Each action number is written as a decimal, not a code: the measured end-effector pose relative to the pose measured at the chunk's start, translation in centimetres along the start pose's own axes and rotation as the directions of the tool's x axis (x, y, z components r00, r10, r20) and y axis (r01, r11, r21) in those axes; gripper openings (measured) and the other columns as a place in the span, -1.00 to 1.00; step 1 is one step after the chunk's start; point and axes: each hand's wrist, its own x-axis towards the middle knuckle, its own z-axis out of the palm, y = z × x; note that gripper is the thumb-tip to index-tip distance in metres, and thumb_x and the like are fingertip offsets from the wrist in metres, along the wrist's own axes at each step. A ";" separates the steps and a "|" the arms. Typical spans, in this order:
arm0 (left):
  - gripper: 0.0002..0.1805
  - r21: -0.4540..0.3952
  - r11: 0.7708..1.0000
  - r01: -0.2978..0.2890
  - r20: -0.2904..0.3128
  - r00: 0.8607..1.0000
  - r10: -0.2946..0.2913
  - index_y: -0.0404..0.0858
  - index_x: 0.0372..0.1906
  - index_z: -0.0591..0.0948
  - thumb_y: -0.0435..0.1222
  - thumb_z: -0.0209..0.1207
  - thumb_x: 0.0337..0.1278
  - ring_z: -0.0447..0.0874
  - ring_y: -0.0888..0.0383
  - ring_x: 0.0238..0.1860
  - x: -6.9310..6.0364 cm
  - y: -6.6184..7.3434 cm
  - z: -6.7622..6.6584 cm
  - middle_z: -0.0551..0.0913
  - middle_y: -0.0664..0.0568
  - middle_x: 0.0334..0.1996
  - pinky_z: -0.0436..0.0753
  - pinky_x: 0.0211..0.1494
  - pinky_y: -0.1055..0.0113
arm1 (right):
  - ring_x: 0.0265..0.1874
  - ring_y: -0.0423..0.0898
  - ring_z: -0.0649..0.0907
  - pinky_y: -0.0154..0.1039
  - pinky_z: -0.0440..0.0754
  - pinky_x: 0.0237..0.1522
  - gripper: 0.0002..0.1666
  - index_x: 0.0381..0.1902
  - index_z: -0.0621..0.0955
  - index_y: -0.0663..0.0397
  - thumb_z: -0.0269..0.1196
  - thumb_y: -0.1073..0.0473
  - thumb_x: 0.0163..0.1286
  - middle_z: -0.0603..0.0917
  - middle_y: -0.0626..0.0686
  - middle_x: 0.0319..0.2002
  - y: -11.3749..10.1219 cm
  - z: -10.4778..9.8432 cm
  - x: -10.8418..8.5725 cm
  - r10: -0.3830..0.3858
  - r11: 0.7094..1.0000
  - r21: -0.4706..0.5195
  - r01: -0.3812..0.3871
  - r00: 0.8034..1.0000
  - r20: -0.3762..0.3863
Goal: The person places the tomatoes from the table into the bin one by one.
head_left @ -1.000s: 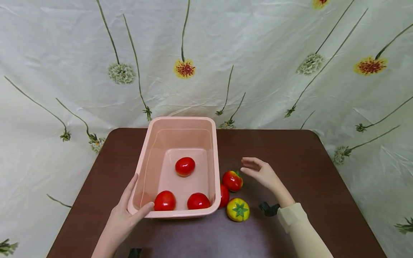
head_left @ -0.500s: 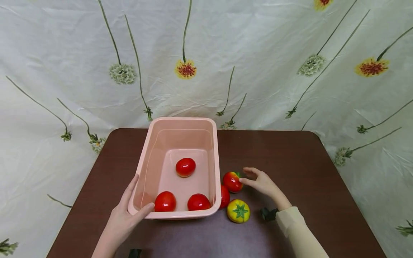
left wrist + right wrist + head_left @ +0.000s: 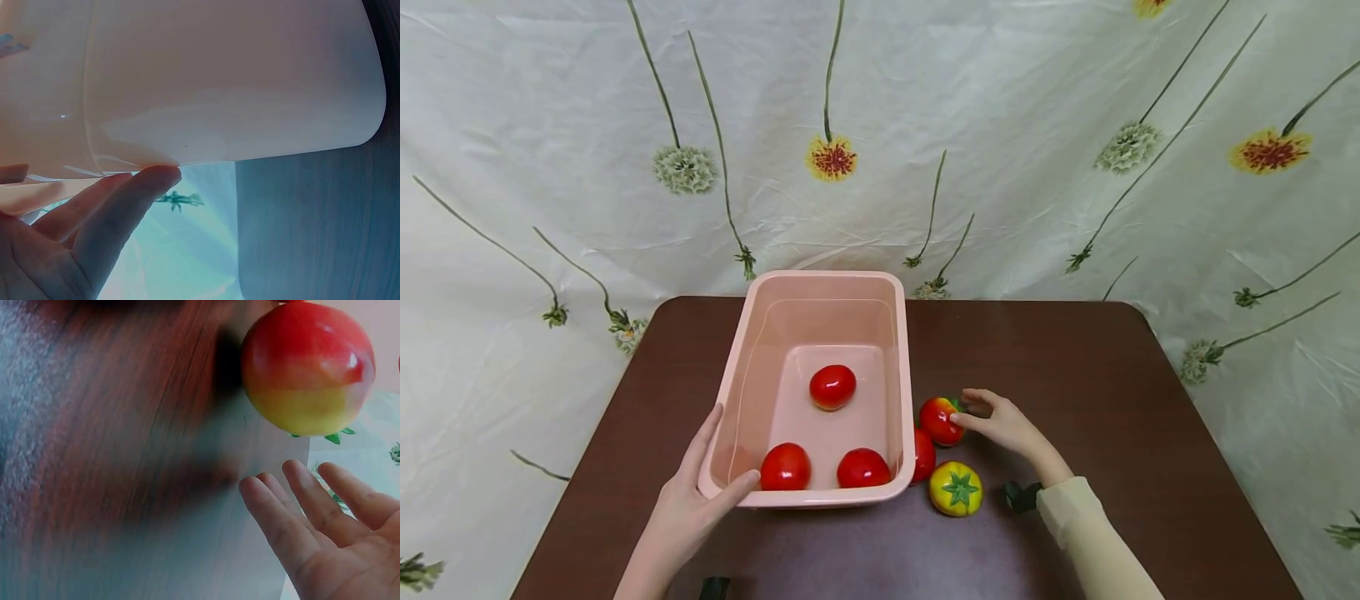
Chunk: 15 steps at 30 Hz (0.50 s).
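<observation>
My left hand [image 3: 681, 504] holds a pink plastic basin [image 3: 736, 367] at its near left corner, thumb at the rim and fingers along the outer wall. In the left wrist view, fingertips [image 3: 164, 175] touch the basin's smooth side. Three glossy red tomatoes lie inside: one mid-floor [image 3: 832, 387], two by the near wall. My right hand [image 3: 1000, 425] hovers at the right of a red-and-yellow tomato [image 3: 940, 421], fingers loosely spread. The right wrist view shows a gap between those fingers [image 3: 300, 478] and the tomato [image 3: 306, 375]; the thumb is out of sight there.
Another red tomato [image 3: 923, 457] sits against the basin's right side, partly hidden. A yellow tomato [image 3: 956, 489] with a green star-shaped top is in front of it. Dark strap-like pieces [image 3: 1021, 497] lie near the right wrist. Behind the brown table [image 3: 1037, 350] hangs a flowered cloth [image 3: 1000, 125].
My right hand has come down and leftward to the red-and-yellow tomato, its thumb now overlapping it in the head view. The left hand and the basin stay in place.
</observation>
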 end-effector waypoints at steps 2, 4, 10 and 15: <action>0.02 -0.001 1.000 -0.001 -0.001 1.000 0.001 0.33 0.56 -0.12 0.07 0.28 0.16 0.37 -0.28 0.33 0.0 0.0 0.0 0.26 -0.24 0.46 0.39 0.22 -0.37 | 0.24 0.18 0.55 0.08 0.56 0.22 -0.14 0.38 0.38 0.20 0.31 -0.17 0.28 0.51 0.25 0.29 -0.1 0.1 0.1 0.005 1.000 0.002 -0.005 1.000 0.004; 0.02 -0.004 1.000 -0.004 -0.003 1.000 0.004 0.33 0.56 -0.12 0.06 0.29 0.16 0.38 -0.28 0.33 0.0 0.0 0.0 0.27 -0.24 0.46 0.40 0.22 -0.36 | 0.23 0.18 0.55 0.07 0.58 0.21 -0.13 0.38 0.38 0.21 0.31 -0.17 0.28 0.51 0.25 0.29 -0.1 0.3 0.2 0.001 1.000 -0.006 -0.001 1.000 0.015; 0.02 -0.011 1.000 -0.010 -0.006 1.000 0.010 0.33 0.56 -0.11 0.05 0.29 0.16 0.39 -0.27 0.32 0.1 0.0 0.0 0.27 -0.24 0.45 0.41 0.22 -0.35 | 0.16 0.15 0.59 0.06 0.61 0.17 -0.12 0.38 0.40 0.19 0.31 -0.20 0.26 0.54 0.24 0.25 -0.1 0.6 0.5 0.004 0.999 -0.043 -0.002 1.000 0.031; 0.02 -0.016 1.000 0.007 0.003 1.000 -0.007 0.36 0.55 -0.13 0.07 0.29 0.15 0.37 -0.27 0.34 0.1 0.0 0.0 0.24 -0.23 0.47 0.39 0.23 -0.37 | 0.18 0.15 0.56 0.13 0.56 0.21 -0.08 0.37 0.40 0.19 0.30 -0.27 0.23 0.54 0.24 0.25 -0.2 1.0 0.8 0.003 0.997 -0.077 0.000 0.999 0.035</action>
